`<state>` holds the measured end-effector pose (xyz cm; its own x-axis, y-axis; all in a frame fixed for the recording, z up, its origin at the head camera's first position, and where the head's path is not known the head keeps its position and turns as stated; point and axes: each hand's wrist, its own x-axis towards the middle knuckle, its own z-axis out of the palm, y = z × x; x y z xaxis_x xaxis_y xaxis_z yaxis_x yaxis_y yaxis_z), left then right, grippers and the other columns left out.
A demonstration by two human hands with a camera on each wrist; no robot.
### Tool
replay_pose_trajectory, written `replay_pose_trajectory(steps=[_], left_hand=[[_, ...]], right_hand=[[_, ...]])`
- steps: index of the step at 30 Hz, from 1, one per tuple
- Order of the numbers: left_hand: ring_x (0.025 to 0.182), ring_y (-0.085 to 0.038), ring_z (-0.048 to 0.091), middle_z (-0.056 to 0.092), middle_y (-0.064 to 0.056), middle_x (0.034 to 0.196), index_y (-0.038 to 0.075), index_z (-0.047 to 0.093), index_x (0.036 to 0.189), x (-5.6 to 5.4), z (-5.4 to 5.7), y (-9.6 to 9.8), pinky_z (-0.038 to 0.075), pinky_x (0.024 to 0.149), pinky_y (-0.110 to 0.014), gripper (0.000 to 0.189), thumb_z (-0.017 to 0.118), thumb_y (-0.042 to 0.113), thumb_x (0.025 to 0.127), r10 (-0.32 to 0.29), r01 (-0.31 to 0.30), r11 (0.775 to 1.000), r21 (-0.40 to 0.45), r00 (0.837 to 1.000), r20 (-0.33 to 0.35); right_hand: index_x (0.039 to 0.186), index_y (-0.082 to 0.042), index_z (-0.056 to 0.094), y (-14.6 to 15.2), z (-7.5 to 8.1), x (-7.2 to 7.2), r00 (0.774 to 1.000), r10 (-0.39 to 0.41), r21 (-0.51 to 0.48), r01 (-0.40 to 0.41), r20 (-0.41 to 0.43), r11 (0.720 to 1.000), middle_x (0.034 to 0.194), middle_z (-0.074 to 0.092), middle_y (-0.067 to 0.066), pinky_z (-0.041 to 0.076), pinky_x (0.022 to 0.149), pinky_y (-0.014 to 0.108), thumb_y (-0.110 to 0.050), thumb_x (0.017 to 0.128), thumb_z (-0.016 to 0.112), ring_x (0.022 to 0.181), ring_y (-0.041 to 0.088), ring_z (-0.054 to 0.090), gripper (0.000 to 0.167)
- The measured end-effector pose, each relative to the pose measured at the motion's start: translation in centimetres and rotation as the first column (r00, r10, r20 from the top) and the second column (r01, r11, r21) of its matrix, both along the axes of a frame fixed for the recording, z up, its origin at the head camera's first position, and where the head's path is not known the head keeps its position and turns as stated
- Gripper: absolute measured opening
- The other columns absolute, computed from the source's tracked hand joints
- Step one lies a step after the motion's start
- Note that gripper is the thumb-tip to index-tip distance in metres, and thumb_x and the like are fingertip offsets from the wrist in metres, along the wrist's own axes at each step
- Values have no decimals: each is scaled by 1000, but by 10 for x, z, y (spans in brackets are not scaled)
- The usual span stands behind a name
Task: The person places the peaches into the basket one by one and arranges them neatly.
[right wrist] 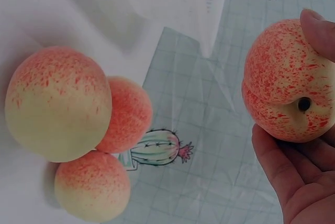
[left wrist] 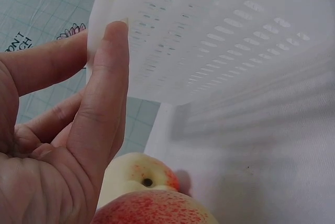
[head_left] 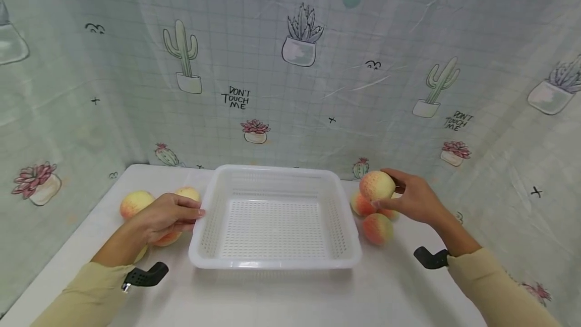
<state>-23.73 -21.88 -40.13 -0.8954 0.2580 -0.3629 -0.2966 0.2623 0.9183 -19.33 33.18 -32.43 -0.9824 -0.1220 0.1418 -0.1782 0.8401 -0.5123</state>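
A white plastic basket [head_left: 275, 261] with slotted walls stands in the middle of the table. At its left rim, my left hand [head_left: 164, 216] pinches the edge between thumb and fingers; the left wrist view shows the basket's wall [left wrist: 172, 51] close up. My right hand [head_left: 414, 198] grips a peach [head_left: 376, 185], yellow with red speckles, above other peaches to the basket's right. In the right wrist view, fingers and thumb surround that held peach [right wrist: 282, 85], its dark stem hole showing. No peach lies inside the basket.
Below the right hand lie several peaches, one nearest the front [head_left: 378, 229]. More peaches lie left of the basket, including a yellow-red one [head_left: 136, 203], partly hidden by the left hand. A cactus-print curtain [head_left: 281, 79] surrounds the white table [head_left: 281, 299] on the back and sides.
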Motion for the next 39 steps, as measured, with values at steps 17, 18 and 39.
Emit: replay_pose_trajectory(steps=[17, 18, 39], left_hand=[[94, -27, 80, 78, -7, 109, -8, 59, 138, 0, 0, 2, 66, 81, -32, 59, 82, 20, 91, 10, -10, 1000, 24, 1000, 10], [93, -27, 80, 78, -7, 108, -8, 59, 137, 0, 0, 2, 66, 80, -32, 58, 82, 19, 91, 11, -11, 1000, 26, 1000, 11], [88, -21, 79, 78, -8, 103, -10, 61, 133, 2, 1, 2, 67, 77, -32, 51, 79, 15, 93, 17, -18, 999, 36, 1000, 20]], right_hand=[[149, -1, 52, -17, 7, -12, 1000, 18, 12, -18, 6, 1000, 135, 67, 22, 62, 97, 55, -35, 81, 90, 118, 41, 69, 85], [149, -1, 51, -18, 7, -14, 1000, 23, 13, -23, 3, 1000, 134, 67, 22, 62, 97, 55, -35, 81, 90, 117, 40, 69, 85], [147, -4, 53, -44, 11, -27, 998, 52, 8, -52, 30, 999, 133, 68, 19, 63, 97, 52, -35, 80, 90, 115, 38, 69, 83]])
